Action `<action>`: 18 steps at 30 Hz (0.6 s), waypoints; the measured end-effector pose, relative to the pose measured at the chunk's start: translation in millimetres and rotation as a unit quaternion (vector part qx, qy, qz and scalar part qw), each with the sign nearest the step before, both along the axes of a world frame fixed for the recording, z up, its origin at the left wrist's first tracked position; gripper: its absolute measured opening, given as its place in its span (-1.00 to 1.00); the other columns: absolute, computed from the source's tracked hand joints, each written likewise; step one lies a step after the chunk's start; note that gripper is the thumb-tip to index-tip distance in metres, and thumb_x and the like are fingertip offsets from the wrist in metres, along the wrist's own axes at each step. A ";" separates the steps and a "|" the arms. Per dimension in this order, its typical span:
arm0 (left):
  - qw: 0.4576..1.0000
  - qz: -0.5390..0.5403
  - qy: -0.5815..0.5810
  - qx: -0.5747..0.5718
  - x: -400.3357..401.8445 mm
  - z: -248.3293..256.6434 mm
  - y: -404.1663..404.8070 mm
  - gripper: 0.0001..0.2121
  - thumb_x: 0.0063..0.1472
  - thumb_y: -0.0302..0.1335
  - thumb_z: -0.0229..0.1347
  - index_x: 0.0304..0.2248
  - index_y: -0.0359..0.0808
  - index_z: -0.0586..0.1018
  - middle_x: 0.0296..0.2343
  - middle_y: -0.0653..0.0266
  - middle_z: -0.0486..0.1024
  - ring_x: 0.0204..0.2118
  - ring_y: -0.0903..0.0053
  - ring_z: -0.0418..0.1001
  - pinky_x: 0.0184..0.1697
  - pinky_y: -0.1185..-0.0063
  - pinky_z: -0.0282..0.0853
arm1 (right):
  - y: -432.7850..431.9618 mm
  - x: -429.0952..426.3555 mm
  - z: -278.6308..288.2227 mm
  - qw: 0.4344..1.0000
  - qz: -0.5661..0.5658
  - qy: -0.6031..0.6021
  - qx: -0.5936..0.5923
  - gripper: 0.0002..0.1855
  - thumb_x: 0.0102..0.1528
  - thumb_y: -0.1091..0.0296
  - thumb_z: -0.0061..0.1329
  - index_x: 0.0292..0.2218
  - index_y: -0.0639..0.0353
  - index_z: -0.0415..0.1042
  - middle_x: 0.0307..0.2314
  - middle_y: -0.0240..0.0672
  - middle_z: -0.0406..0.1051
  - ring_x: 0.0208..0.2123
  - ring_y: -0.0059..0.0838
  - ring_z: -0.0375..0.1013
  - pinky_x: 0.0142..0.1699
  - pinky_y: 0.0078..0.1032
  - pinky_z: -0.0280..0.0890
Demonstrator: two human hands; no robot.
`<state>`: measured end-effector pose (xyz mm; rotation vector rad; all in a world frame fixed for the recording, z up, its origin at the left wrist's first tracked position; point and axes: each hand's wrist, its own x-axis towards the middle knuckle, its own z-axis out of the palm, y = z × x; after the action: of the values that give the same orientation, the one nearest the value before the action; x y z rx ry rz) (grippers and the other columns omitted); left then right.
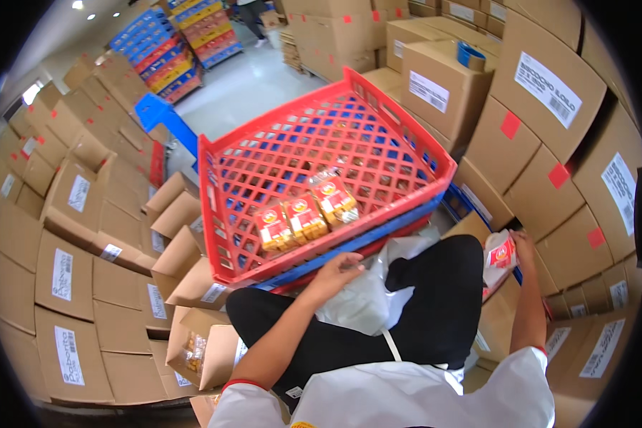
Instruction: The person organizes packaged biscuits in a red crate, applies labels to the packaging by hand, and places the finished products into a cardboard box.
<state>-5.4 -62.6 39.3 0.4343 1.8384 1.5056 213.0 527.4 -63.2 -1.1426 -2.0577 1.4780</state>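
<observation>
My left hand (336, 274) hovers over a white plastic bag (361, 299) by the near edge of a red plastic crate (326, 241). Its fingers are loosely bent and apart, with nothing seen in them. Off to the right, beside my knee, my right hand (524, 247) grips a red-and-white packet (501, 252) over an open carton (500, 315). Three clear packs of golden-brown food with red-and-white labels lie in the crate's near part: a left pack (275, 230), a middle pack (306, 219) and a right pack (334, 199).
Below the red crate sits a blue crate (353, 241); more packs show through the lattice. Open cartons (192, 348) stand at my left. Labelled cartons (545, 88) are stacked on both sides. A blue tape roll (469, 53) rests on one. Another person (252, 18) stands far back.
</observation>
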 end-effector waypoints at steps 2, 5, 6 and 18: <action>1.000 0.007 0.000 -0.008 -0.2 4.5 -2.7 -0.59 0.29 -0.26 0.18 0.06 -0.27 0.48 -0.06 0.30 0.48 -0.05 0.57 0.42 -0.04 0.55 0.37 | 0.9 -7.5 7.4 0.994 0.010 0.071 -0.088 -0.68 0.17 0.21 0.10 -0.23 0.36 0.56 -0.44 -0.26 0.56 -0.43 -0.55 0.51 -0.29 -0.56 0.38; 1.000 0.003 -0.021 -0.018 3.3 1.0 -18.9 -0.59 0.31 -0.23 0.16 0.05 -0.27 0.49 -0.09 0.33 0.49 -0.07 0.59 0.42 -0.05 0.56 0.36 | -22.9 -16.8 24.9 0.958 0.073 0.122 -0.250 -0.69 0.18 0.26 0.10 -0.19 0.35 0.53 -0.44 -0.27 0.54 -0.42 -0.56 0.49 -0.29 -0.57 0.38; 0.999 -0.005 -0.031 -0.025 4.8 0.1 -19.0 -0.59 0.32 -0.21 0.15 0.04 -0.27 0.49 -0.11 0.34 0.49 -0.08 0.60 0.42 -0.05 0.57 0.36 | -29.5 -18.8 35.7 0.937 0.127 0.113 -0.304 -0.69 0.18 0.30 0.08 -0.13 0.34 0.50 -0.39 -0.26 0.53 -0.36 -0.52 0.50 -0.23 -0.56 0.40; 0.998 -0.009 -0.055 -0.002 1.2 -11.7 -14.1 -0.61 0.31 -0.18 0.15 0.01 -0.24 0.52 -0.17 0.37 0.50 -0.14 0.63 0.42 -0.09 0.60 0.36 | -25.1 -27.3 -39.9 0.920 0.021 -0.256 0.298 -0.72 -0.02 0.37 0.18 -0.23 0.25 0.56 -0.30 0.07 0.56 -0.21 0.06 0.56 -0.14 -0.16 0.44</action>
<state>-4.2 -76.7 27.6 0.3586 1.7480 1.4846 185.7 502.3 -103.1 -1.2998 -2.6175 0.4891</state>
